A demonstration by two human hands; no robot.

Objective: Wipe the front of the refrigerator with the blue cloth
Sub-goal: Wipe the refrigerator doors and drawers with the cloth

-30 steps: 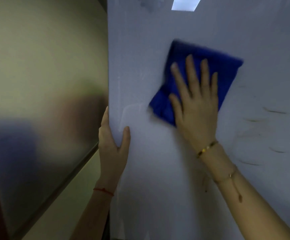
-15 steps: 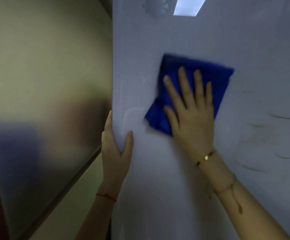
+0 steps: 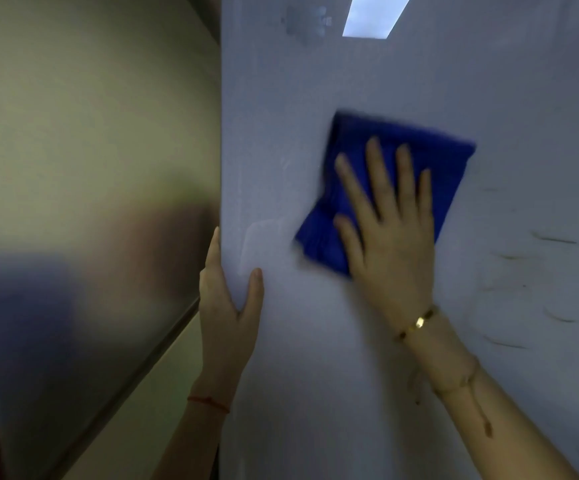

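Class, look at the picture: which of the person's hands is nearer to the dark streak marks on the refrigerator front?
Right. The right hand lies flat on the blue cloth, just left of the streak marks. The left hand grips the refrigerator's left edge, farther away.

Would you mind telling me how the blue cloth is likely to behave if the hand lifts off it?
The blue cloth looks soft and folded, so probably floppy. Only the flat right hand pins it to the upright refrigerator front; released, it would likely slide or drop.

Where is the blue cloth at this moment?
The blue cloth lies flat against the refrigerator front, right of centre in the head view, under the right hand, right of the left hand gripping the edge.
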